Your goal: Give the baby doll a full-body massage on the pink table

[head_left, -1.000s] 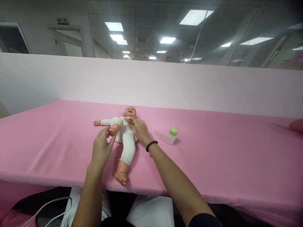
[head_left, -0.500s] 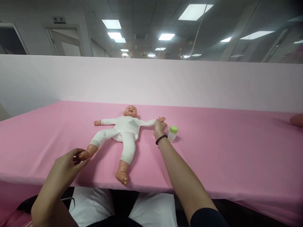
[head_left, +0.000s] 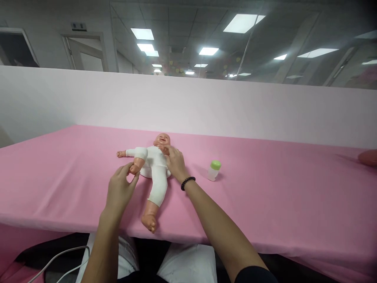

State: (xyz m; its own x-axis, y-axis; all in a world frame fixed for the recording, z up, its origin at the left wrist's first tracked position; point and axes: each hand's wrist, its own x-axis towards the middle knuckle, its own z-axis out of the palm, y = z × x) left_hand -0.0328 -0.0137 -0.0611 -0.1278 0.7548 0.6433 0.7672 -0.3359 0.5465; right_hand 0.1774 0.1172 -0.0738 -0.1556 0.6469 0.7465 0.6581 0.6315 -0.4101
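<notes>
The person's left hand (head_left: 119,188) has thumb and fingers pinched on one foot (head_left: 136,167) of a bald baby doll (head_left: 159,182) with tan plastic head and limbs and a soft white cloth body. That leg is bent up, its knee raised beside the belly. The right hand (head_left: 176,162) is closed on the doll's small plastic hand, brought in over the upper chest just below the chin; the grasping fingers partly hide it. A black beaded bracelet (head_left: 187,183) circles the right wrist.

The doll lies on its back, head away from the person, on a broad table spread with smooth pink cloth (head_left: 279,196). Its other arm stretches out sideways, and its other leg runs straight toward the table's near edge.

Beyond the right hand, well apart from the doll, a small translucent white bottle with a light green cap (head_left: 214,170) stands on the cloth. At the far right edge I see part of a rounded reddish-brown object (head_left: 368,157); I can't tell what it is. Behind the table runs a plain white partition (head_left: 206,102), with glass panels above it showing bright ceiling lights. Below the near edge are the person's white trousers (head_left: 188,263) and a pale cable (head_left: 67,249).
</notes>
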